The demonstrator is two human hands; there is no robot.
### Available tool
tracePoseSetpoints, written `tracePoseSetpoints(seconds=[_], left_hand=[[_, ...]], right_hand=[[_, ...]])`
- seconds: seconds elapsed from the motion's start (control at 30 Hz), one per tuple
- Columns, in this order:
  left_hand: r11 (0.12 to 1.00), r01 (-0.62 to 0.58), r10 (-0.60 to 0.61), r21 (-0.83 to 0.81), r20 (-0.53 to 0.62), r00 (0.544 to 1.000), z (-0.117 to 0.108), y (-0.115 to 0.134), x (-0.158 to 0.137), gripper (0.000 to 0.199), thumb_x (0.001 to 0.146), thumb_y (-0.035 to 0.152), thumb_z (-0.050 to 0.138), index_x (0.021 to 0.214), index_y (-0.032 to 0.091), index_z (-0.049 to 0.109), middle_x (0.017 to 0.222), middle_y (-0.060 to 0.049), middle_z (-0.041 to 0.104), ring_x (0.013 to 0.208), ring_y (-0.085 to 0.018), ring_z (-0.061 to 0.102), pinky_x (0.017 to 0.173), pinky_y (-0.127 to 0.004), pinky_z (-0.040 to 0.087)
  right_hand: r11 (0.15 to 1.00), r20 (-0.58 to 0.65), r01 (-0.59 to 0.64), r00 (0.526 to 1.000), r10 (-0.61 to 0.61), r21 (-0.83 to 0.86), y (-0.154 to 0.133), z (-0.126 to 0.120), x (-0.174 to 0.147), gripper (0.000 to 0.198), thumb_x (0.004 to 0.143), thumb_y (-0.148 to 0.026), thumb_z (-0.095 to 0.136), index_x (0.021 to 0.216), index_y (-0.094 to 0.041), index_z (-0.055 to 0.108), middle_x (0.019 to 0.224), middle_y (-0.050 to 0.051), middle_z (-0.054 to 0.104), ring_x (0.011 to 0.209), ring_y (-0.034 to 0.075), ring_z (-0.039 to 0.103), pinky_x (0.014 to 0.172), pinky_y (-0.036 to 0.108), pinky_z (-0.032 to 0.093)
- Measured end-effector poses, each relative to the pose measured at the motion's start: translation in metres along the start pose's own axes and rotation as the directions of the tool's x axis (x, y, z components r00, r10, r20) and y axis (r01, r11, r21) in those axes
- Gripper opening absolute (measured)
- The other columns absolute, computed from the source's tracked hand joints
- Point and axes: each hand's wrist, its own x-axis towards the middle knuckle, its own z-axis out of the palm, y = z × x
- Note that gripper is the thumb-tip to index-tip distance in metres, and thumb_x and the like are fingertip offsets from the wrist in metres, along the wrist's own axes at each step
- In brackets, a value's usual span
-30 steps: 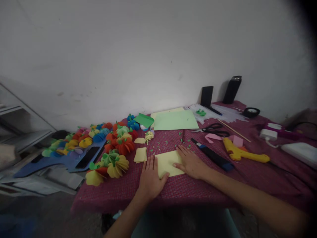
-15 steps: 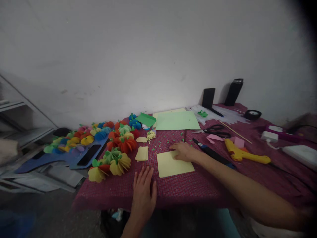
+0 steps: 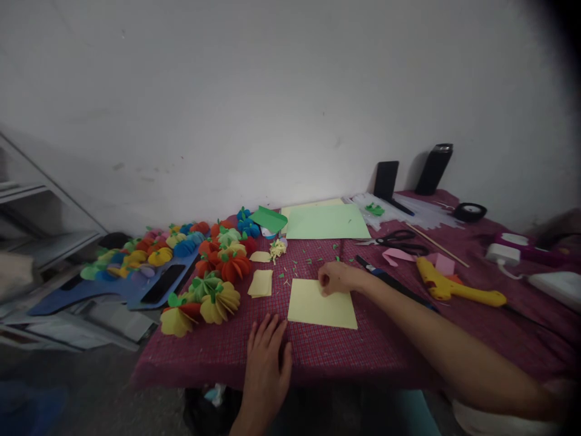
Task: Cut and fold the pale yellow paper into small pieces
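Observation:
A pale yellow sheet of paper [image 3: 321, 307] lies flat on the checked red tablecloth in front of me. My right hand [image 3: 334, 278] is at its far edge, with the fingers curled in; what they hold, if anything, is hidden. My left hand [image 3: 267, 354] rests open on the cloth near the front edge of the table, left of the sheet and apart from it. Small yellow paper pieces [image 3: 261, 283] are stacked beyond my left hand. Green and yellow paper scraps [image 3: 310, 261] are scattered past the sheet.
Paper pumpkins [image 3: 233, 265] crowd the left side, near a phone [image 3: 163, 283]. Light green paper [image 3: 327, 221] lies at the back. To the right are scissors [image 3: 399, 238], a utility knife [image 3: 394, 281], a yellow glue gun [image 3: 454, 290], black tape [image 3: 469, 211] and a black bottle [image 3: 434, 169].
My right hand's fingers have gone from spread to curled. The yellow sheet has turned slightly. A dark stick-like thing beyond my right hand no longer shows.

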Motion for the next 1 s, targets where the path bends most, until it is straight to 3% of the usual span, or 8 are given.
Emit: tracePoseSetpoints(seconds=[0.2, 0.4, 0.53, 0.63, 0.7, 0.8, 0.87, 1.0], left_hand=[[1.000, 0.007, -0.007, -0.006, 0.030, 1.000, 0.000, 0.000, 0.001, 0.038, 0.079, 0.022, 0.040, 0.117, 0.022, 0.043, 0.124, -0.004, 0.044, 0.119, -0.020, 0.032, 0.097, -0.046, 0.025], [0.999, 0.016, -0.015, -0.051, 0.029, 0.999, 0.001, -0.001, 0.003, 0.037, 0.078, 0.022, 0.041, 0.115, 0.024, 0.045, 0.122, -0.004, 0.046, 0.117, -0.022, 0.033, 0.097, -0.049, 0.024], [0.972, 0.082, -0.083, -0.220, 0.005, 0.997, -0.001, 0.001, 0.003, 0.036, 0.078, 0.023, 0.042, 0.114, 0.024, 0.046, 0.121, -0.005, 0.047, 0.116, -0.022, 0.035, 0.097, -0.047, 0.026], [0.850, 0.236, -0.266, -0.472, 0.003, 0.964, -0.005, 0.003, 0.010, 0.044, 0.079, 0.027, 0.042, 0.122, 0.022, 0.035, 0.125, -0.007, 0.042, 0.116, -0.021, 0.036, 0.094, -0.039, 0.033], [0.682, 0.305, -0.399, -0.665, 0.011, 0.917, -0.007, 0.004, 0.021, 0.051, 0.081, 0.031, 0.040, 0.127, 0.021, 0.022, 0.128, -0.009, 0.038, 0.113, -0.019, 0.040, 0.090, -0.034, 0.038], [0.433, 0.350, -0.470, -0.831, 0.123, 0.874, -0.010, 0.003, 0.049, 0.056, 0.082, 0.035, 0.039, 0.129, 0.019, 0.015, 0.125, -0.012, 0.041, 0.108, -0.017, 0.046, 0.088, -0.031, 0.040], [0.322, 0.347, -0.445, -0.881, 0.183, 0.877, -0.010, 0.003, 0.072, 0.056, 0.080, 0.036, 0.041, 0.128, 0.019, 0.019, 0.121, -0.012, 0.046, 0.107, -0.018, 0.047, 0.086, -0.030, 0.041], [0.144, 0.314, -0.425, -0.938, 0.228, 0.876, -0.010, 0.005, 0.120, 0.041, 0.071, 0.035, 0.056, 0.104, 0.012, 0.052, 0.100, -0.010, 0.061, 0.089, -0.020, 0.057, 0.077, -0.030, 0.045]], right_hand=[[0.998, -0.078, -0.056, 0.995, 0.057, 0.015, -0.001, 0.004, -0.008, 0.037, 0.054, -0.027, 0.062, 0.090, -0.017, 0.058, 0.087, 0.007, 0.061, 0.078, 0.022, 0.055, 0.060, 0.026, 0.037], [0.988, -0.038, -0.034, 0.998, 0.040, 0.151, -0.004, -0.001, -0.012, 0.038, 0.052, -0.024, 0.061, 0.089, -0.019, 0.059, 0.082, 0.003, 0.062, 0.072, 0.018, 0.056, 0.054, 0.022, 0.037], [0.963, -0.012, -0.014, 1.000, 0.018, 0.267, -0.004, -0.002, -0.015, 0.020, 0.055, -0.022, 0.058, 0.074, -0.016, 0.060, 0.070, 0.002, 0.062, 0.063, 0.016, 0.056, 0.048, 0.021, 0.035], [0.913, -0.026, 0.005, 1.000, 0.006, 0.407, -0.004, -0.002, -0.016, 0.022, 0.067, -0.033, 0.050, 0.078, -0.016, 0.057, 0.073, 0.001, 0.063, 0.062, 0.013, 0.056, 0.048, 0.019, 0.037], [0.778, -0.093, 0.033, 0.995, 0.033, 0.627, -0.005, -0.002, -0.016, 0.028, 0.073, -0.040, 0.045, 0.082, -0.016, 0.055, 0.075, 0.002, 0.063, 0.062, 0.012, 0.056, 0.050, 0.020, 0.039], [0.403, -0.212, 0.142, 0.968, 0.137, 0.904, -0.013, -0.001, -0.014, 0.033, 0.072, -0.044, 0.047, 0.084, -0.014, 0.052, 0.076, 0.004, 0.062, 0.060, 0.012, 0.055, 0.053, 0.022, 0.040], [0.235, -0.242, 0.196, 0.953, 0.185, 0.952, -0.020, 0.001, -0.012, 0.034, 0.071, -0.044, 0.050, 0.087, -0.014, 0.052, 0.079, 0.006, 0.062, 0.061, 0.013, 0.056, 0.056, 0.024, 0.041], [0.076, -0.226, 0.215, 0.956, 0.188, 0.974, -0.028, 0.005, -0.013, 0.031, 0.070, -0.040, 0.054, 0.088, -0.015, 0.054, 0.081, 0.006, 0.063, 0.065, 0.014, 0.057, 0.061, 0.027, 0.043]])
